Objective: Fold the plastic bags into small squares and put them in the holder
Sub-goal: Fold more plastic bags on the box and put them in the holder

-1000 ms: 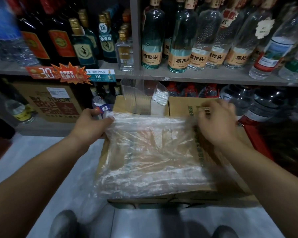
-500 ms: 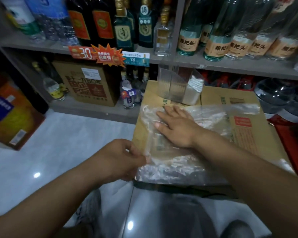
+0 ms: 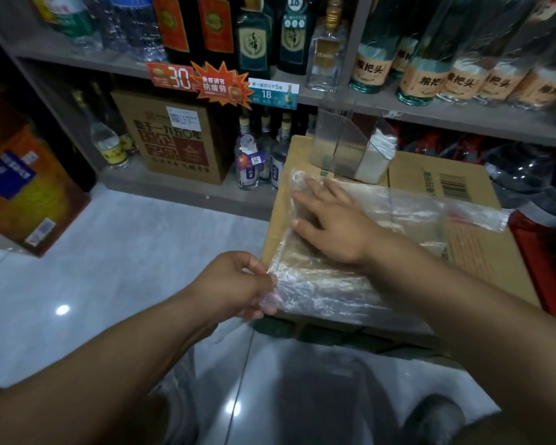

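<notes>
– Both hands have left the far edge of the plastic bag, which they held a second ago. Now the right hand lies flat on it, fingers straight and spread. The left hand pinches its near left corner between thumb and fingertips.

– Where does the bag sit?

– Spread over the top of the cardboard carton, its near edge hanging a little past the carton's front. The clear acrylic holder stands at the carton's far end, just beyond the right fingertips. Folded bags are already stacked in its right side.

– Is this one folded over yet?

– Hard to say. The film is transparent and its layers blur together; it may be doubled along the left.

– What could spoil it?

– Slick film can creep under the flat palm when the left hand pulls, and then the crease runs crooked. Trapped air would puff the fold open again. The bag's right end lifts off the carton, so it could drag the sheet askew or slide it toward the floor.

– Any writing?

– A red shelf tag reads "30" and a blue-and-white tag reads "18". The orange starburst carries Chinese characters. The green bottles on the upper shelf read 粮把头.
</notes>
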### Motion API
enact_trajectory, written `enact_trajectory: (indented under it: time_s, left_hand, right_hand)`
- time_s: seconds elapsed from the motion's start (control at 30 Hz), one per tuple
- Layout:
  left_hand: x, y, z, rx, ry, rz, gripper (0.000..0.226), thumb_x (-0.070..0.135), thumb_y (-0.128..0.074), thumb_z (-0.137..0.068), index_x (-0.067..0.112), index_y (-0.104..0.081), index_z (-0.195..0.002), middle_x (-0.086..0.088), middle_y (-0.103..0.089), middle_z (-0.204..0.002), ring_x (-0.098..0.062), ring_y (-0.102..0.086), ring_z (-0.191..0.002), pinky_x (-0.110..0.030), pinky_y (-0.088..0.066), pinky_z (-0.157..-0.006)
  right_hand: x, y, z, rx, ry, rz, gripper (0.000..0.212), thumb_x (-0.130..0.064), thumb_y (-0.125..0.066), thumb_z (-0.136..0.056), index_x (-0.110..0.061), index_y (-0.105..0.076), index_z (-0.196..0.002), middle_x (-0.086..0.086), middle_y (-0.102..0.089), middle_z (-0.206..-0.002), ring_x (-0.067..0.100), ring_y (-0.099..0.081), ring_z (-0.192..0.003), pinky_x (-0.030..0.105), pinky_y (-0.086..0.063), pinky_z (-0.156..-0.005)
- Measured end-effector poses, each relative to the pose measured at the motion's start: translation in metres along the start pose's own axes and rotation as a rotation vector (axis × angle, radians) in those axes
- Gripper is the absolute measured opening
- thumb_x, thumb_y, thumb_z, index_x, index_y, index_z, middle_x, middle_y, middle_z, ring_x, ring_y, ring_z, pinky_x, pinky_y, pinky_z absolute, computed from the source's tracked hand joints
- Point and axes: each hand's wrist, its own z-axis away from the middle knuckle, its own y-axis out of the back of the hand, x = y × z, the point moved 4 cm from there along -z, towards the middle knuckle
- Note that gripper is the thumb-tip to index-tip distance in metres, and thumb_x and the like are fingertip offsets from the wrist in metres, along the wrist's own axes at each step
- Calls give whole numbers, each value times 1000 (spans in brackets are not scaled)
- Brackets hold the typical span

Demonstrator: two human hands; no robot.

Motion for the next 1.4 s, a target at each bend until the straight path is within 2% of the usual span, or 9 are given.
enact_trajectory:
  time_s: [0.33, 0.43, 0.53, 0.67, 0.8, 1.0, 1.13, 1.23, 1.4]
  left_hand:
    - [38, 9, 3, -33, -96, -595, 32, 37, -68, -93, 10, -62, -76, -11, -76, -76, -24, -71, -67, -30, -51, -60]
    - [74, 16, -15, 290, -476, -758, 25, 41, -59, -95, 17, -63, -91, -3, -69, -93, -24, -64, -91, -38, -52, -80]
    - [84, -14, -35, 223, -828, -885, 35, 30, -50, -102, 17, -56, -135, -8, -51, -144, -28, -43, -137, -41, -35, -114]
    - [68, -42, -69, 94, -690, -1173, 67, 49, -28, -107, 17, -8, -163, -4, 1, -170, -16, 6, -156, -39, 6, -126]
    - [63, -40, -89, 115, -572, -1349, 76, 59, -14, -103, 17, 9, -162, -1, 17, -169, -13, 18, -154, -46, 7, -126]
    - [65, -34, -93, 108, -578, -1312, 73, 59, -23, -103, 23, 1, -162, 3, 15, -170, -13, 14, -155, -47, 1, -125]
    - [86, -32, -87, 253, -706, -1023, 69, 58, -48, -82, 29, -38, -144, -1, -19, -163, -19, -13, -150, -48, -11, -118]
    - [97, -39, -86, 357, -868, -1038, 58, 49, -38, -88, 23, -51, -138, -3, -37, -155, -18, -23, -147, -43, -9, -119]
    - [84, -50, -116, 233, -644, -1238, 71, 62, -18, -103, 22, -16, -161, -2, -4, -171, -15, 3, -157, -48, 5, -125]
  right_hand:
    - [0, -7, -11, -77, -17, -23, 69, -64, -35, -100, -44, -6, -159, -3, 8, -169, 20, 17, -154, 49, 11, -123]
    - [3, 12, 0, 85, -20, -74, 70, -49, -47, -101, -35, -15, -161, 0, -3, -170, 20, 7, -156, 41, 4, -125]
    - [21, 21, 18, 137, -101, -73, 59, -45, -40, -104, -28, -26, -159, 2, -11, -169, 22, 1, -156, 38, -1, -126]
    - [56, 12, 41, 8, -215, -7, 68, -58, -29, -103, -29, -9, -161, 3, 6, -169, 23, 14, -155, 42, 8, -125]
    - [91, 6, 52, -48, -299, 18, 79, -71, -19, -98, -31, 10, -160, -1, 21, -166, 24, 26, -151, 44, 15, -123]
    - [129, 10, 74, -41, -291, -41, 82, -75, -27, -95, -36, 1, -161, -9, 17, -167, 16, 20, -153, 41, 11, -123]
    - [136, 38, 73, 267, -346, -83, 58, -56, -39, -102, -32, -35, -155, -2, -18, -168, 23, -9, -153, 47, -10, -121]
    - [141, 35, 67, 197, -416, -90, 62, -57, -28, -104, -30, -22, -159, -1, -8, -169, 23, 2, -155, 45, -4, -122]
    - [154, 14, 66, 53, -444, -9, 73, -71, -16, -99, -36, 1, -161, -3, 16, -168, 26, 21, -153, 46, 12, -123]
